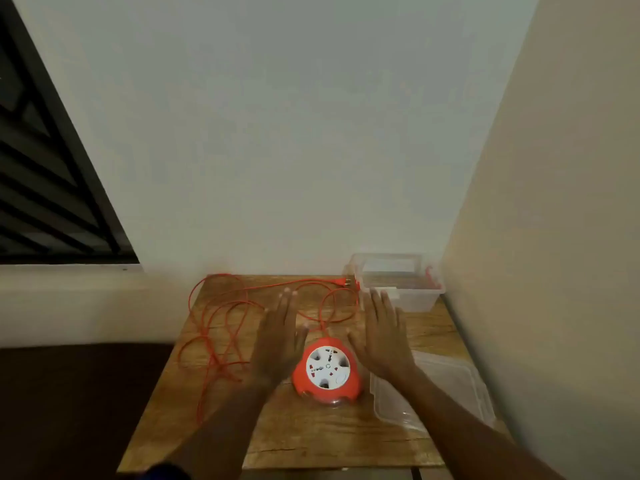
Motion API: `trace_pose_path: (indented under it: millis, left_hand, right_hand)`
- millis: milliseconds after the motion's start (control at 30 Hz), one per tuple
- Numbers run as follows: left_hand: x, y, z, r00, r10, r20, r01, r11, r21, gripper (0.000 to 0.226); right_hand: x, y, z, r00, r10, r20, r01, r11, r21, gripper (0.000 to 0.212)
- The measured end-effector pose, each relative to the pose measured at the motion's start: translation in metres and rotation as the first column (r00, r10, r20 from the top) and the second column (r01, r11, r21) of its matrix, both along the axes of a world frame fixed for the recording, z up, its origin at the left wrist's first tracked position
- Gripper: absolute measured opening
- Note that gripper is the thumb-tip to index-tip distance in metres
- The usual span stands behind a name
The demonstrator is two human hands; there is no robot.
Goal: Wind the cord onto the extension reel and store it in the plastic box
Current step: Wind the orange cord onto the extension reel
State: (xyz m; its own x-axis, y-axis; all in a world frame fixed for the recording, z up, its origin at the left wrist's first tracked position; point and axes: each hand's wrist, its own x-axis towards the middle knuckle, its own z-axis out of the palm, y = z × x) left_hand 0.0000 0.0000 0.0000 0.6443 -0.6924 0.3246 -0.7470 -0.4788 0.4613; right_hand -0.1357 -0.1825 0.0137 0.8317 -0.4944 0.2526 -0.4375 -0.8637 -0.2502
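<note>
Pale walls meet in a corner behind a small wooden table (311, 434), with a dark barred window (52, 188) at far left. At the table's far right corner, against the wall, stands the clear plastic box (401, 292), open on top; what lies inside is too blurred to tell. Its clear lid (433, 393) lies flat at near right.

Both hands hover over the middle of the table, palms down and fingers straight, holding nothing. The left hand (280, 337) sits just left of the reel (327, 370), the right hand (384, 337) just right of it; whether either touches it I cannot tell.

The reel is round and orange, with a white socket face turned up, and lies flat near the table's centre. Its orange cord (221, 327) is all paid out: it leaves the reel's far side, loops right, then sprawls in crossing loops over the left half, one loop hanging past the left edge. The plug (341, 280) rests at the far edge, just beside the box.

The main risk looks like tangling: the loops cross near the left edge, so fast winding could pull them into a knot. The hanging loop could also snag on the table edge, and a dragged plug could catch the box.
</note>
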Motion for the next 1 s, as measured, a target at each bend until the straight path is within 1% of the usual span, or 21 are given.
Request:
trace_pose_path:
  millis: [33,67,133,167,200,267,333,400,467,500,533,600,633,733,800,867,933,1000]
  left_hand:
    - [0.001,0.002,-0.015,0.991,-0.004,-0.135,0.005,1.000,0.006,0.066]
    - [0.001,0.006,-0.025,0.971,-0.008,-0.237,0.010,1.000,0.006,0.067]
    - [0.002,0.014,-0.051,0.919,-0.003,-0.395,0.032,0.997,0.066,0.070]
    - [0.003,0.015,-0.060,0.890,0.001,-0.456,0.038,0.996,0.078,0.071]
    - [0.006,0.014,-0.067,0.859,0.011,-0.511,0.029,0.997,0.069,0.071]
    - [0.011,0.009,-0.071,0.785,0.033,-0.619,-0.001,0.999,0.053,0.068]
    - [0.016,0.002,-0.077,0.690,0.053,-0.722,-0.005,0.998,0.068,0.064]
    - [0.018,-0.004,-0.079,0.597,0.086,-0.798,-0.062,0.996,0.061,0.063]
    - [0.021,-0.009,-0.080,0.517,0.117,-0.848,-0.135,0.989,0.054,0.059]
    - [0.023,-0.011,-0.081,0.483,0.123,-0.867,-0.160,0.986,0.050,0.052]
    - [0.025,-0.013,-0.081,0.450,0.108,-0.887,-0.176,0.984,0.030,0.043]
    - [0.026,-0.015,-0.079,0.361,0.019,-0.933,-0.215,0.975,-0.063,0.020]
    - [0.027,-0.016,-0.074,0.319,-0.018,-0.948,-0.248,0.963,-0.102,0.016]
    - [0.030,-0.017,-0.052,0.216,-0.079,-0.973,-0.383,0.910,-0.159,0.020]
    - [0.035,-0.018,-0.035,0.100,-0.152,-0.983,-0.444,0.877,-0.181,0.025]
    - [0.038,-0.016,-0.019,0.016,-0.234,-0.972,-0.463,0.860,-0.214,0.029]
    - [0.039,-0.013,-0.004,-0.025,-0.292,-0.956,-0.460,0.852,-0.248,0.038]
    - [0.040,-0.009,0.014,-0.017,-0.332,-0.943,-0.451,0.844,-0.289,0.048]
  right_hand:
    - [0.003,0.007,-0.014,0.998,0.026,-0.055,-0.019,0.992,0.121,0.086]
    - [0.005,0.013,-0.026,0.990,0.086,-0.111,-0.056,0.968,0.245,0.090]
    - [0.004,0.027,-0.052,0.959,0.149,-0.241,-0.027,0.895,0.446,0.101]
    - [0.005,0.031,-0.063,0.950,0.152,-0.272,0.004,0.867,0.499,0.108]
    - [0.007,0.034,-0.069,0.947,0.141,-0.289,0.033,0.851,0.524,0.114]
    - [0.011,0.036,-0.077,0.939,0.113,-0.326,0.076,0.855,0.514,0.122]
    - [0.018,0.039,-0.084,0.938,0.080,-0.338,0.103,0.864,0.492,0.126]
    - [0.022,0.041,-0.086,0.937,0.054,-0.344,0.140,0.847,0.514,0.130]
    - [0.027,0.040,-0.086,0.946,0.001,-0.325,0.188,0.815,0.548,0.130]
    - [0.029,0.040,-0.083,0.952,-0.033,-0.305,0.208,0.800,0.563,0.127]
    - [0.031,0.039,-0.080,0.957,-0.056,-0.284,0.218,0.783,0.582,0.122]
    - [0.035,0.038,-0.072,0.973,-0.051,-0.224,0.179,0.776,0.604,0.116]
    - [0.037,0.039,-0.066,0.983,-0.031,-0.183,0.137,0.787,0.602,0.114]
    - [0.042,0.038,-0.040,0.997,0.041,-0.059,0.000,0.826,0.564,0.108]
    - [0.044,0.033,-0.018,0.994,0.109,-0.031,-0.078,0.860,0.505,0.104]
    - [0.042,0.027,0.002,0.980,0.197,-0.019,-0.168,0.882,0.440,0.102]
    - [0.041,0.025,0.019,0.968,0.252,-0.001,-0.229,0.883,0.409,0.101]
    - [0.043,0.027,0.032,0.959,0.283,0.023,-0.271,0.888,0.372,0.103]
